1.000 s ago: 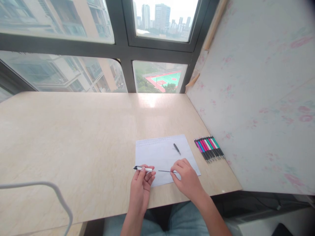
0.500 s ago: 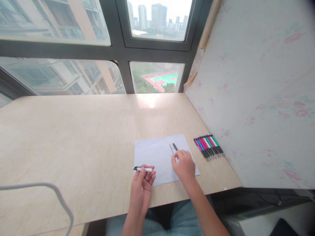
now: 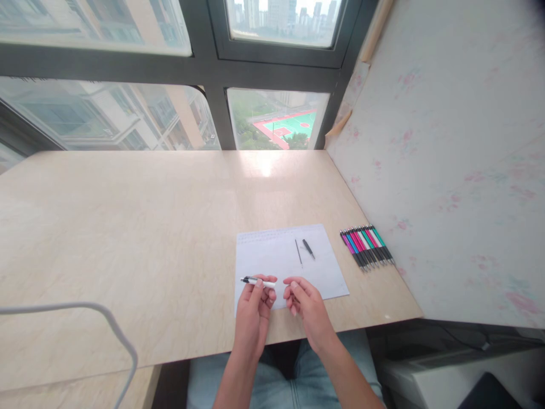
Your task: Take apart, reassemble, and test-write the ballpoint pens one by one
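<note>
My left hand (image 3: pixel 254 304) pinches a white pen barrel with a dark tip (image 3: pixel 257 280), held level over the near left corner of a white sheet of paper (image 3: pixel 281 258). My right hand (image 3: pixel 305 301) hovers just right of it, fingers loosely curled and apart, holding nothing. On the sheet farther back lie a thin dark refill (image 3: pixel 298 252) and a short black pen part (image 3: pixel 308 248), side by side. Both hands are over the desk's front edge.
A row of several pens with pink, green, blue and white barrels (image 3: pixel 367 246) lies on the beige desk (image 3: pixel 128 227) by the right wall panel (image 3: pixel 447 159). A window runs along the back. A white curved wire (image 3: pixel 106 324) sits at the front left.
My right hand carried the thin refill back onto the sheet, laid it beside the black part, let go and returned near my left hand. The view tilted slightly down.
</note>
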Tool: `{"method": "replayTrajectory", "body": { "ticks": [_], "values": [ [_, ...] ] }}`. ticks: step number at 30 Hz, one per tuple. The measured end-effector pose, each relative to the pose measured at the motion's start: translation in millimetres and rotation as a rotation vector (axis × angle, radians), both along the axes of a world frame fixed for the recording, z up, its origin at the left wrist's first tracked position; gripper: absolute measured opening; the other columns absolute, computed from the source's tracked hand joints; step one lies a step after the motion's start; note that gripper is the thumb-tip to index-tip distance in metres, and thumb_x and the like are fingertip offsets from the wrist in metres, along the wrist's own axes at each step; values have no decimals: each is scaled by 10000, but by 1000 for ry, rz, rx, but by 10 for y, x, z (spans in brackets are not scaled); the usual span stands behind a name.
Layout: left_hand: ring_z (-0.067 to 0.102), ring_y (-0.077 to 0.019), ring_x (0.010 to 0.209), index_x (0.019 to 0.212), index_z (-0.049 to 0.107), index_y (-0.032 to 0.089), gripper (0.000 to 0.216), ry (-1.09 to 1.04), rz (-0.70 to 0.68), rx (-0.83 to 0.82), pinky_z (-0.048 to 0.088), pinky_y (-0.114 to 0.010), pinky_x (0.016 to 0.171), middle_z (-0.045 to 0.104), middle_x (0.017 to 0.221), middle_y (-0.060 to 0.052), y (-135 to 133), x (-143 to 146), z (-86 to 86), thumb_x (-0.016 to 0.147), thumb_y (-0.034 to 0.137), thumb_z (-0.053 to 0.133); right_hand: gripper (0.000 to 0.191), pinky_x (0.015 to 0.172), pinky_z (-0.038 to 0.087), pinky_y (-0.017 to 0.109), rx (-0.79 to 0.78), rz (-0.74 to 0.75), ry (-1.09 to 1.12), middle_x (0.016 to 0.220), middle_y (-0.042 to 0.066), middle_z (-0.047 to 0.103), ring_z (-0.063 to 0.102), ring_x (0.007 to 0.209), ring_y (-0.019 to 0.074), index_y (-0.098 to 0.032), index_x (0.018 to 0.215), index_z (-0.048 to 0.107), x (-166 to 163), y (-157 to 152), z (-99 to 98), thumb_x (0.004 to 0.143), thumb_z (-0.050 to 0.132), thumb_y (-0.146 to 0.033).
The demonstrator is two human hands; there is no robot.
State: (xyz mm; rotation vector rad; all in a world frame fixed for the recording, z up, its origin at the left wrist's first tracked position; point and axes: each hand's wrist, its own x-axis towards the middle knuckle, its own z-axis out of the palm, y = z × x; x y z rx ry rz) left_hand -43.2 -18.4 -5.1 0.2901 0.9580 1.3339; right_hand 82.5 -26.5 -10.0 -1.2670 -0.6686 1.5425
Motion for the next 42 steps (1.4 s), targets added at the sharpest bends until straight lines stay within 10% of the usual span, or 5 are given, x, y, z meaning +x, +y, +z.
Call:
{"method": "replayTrajectory", "body": {
  "ticks": [9,20,35,42],
  "values": [
    [573,-145,646,848,711,164,204,531,-16,28,461,-247,673,668,750,-31,-28,-23,212,747,336,753,272,488,348,210,-142,-10,394,673,0,570,470,559,97,-151,872,675,-167,24,60,760,711,-396],
    [626,-154,707,885,701,142,247,465,-11,-25,468,-252,707,707,865,-71,-12,1,123,755,347,749,273,479,348,201,-109,-2,315,696,13,608,492,569,89,-138,876,701,-138,24,13,760,728,-384],
    [574,-123,712,859,700,142,314,322,12,-15,474,-241,720,679,874,-59,-11,-45,33,721,416,764,220,799,484,362,570,83,-1170,900,77,691,598,890,229,-223,910,722,345,569,-120,931,508,-267],
    [554,-110,702,851,700,147,297,275,20,-31,466,-225,706,670,870,-49,-12,-87,48,716,401,772,227,822,478,355,640,156,-1381,935,86,674,567,943,235,-197,1005,704,334,817,-165,903,504,-162]
  ]
}}
